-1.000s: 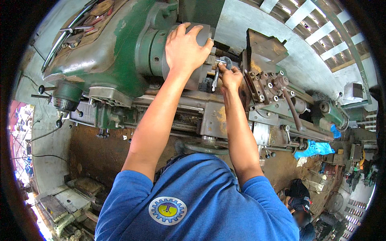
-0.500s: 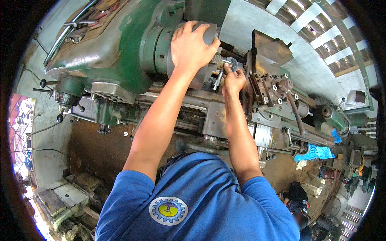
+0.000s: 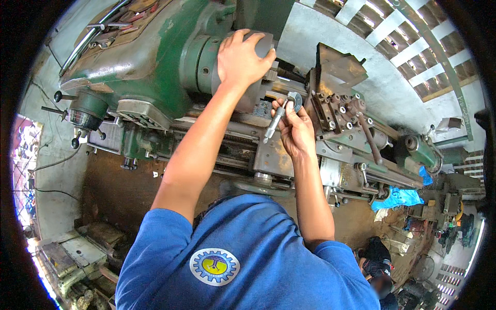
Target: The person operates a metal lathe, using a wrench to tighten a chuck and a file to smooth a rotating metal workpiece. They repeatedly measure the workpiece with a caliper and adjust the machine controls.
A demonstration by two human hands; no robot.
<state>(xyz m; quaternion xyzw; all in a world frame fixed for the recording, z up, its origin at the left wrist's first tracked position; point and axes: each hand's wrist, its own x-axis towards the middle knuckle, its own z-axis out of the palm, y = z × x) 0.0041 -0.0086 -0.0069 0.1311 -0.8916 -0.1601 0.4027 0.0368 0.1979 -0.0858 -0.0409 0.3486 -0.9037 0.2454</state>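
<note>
Right hand (image 3: 298, 126): a micrometer (image 3: 272, 129) is pinched between thumb and fingers; its middle is partly covered by them, and its scale cannot be made out. Left hand (image 3: 242, 63), above and to the left: spread over a grey chuck (image 3: 250, 98), part of which is hidden beneath the palm. A thin bright rod (image 3: 282, 78) is seen just right of the left thumb. Right of the right hand, a tool post (image 3: 338, 111) is mounted; beneath both hands, brown floor (image 3: 129, 181) is shown; beyond, a pale wall (image 3: 305, 41). Micrometer: silver barrel, dark curved frame, tilted, barrel end lowermost.
</note>
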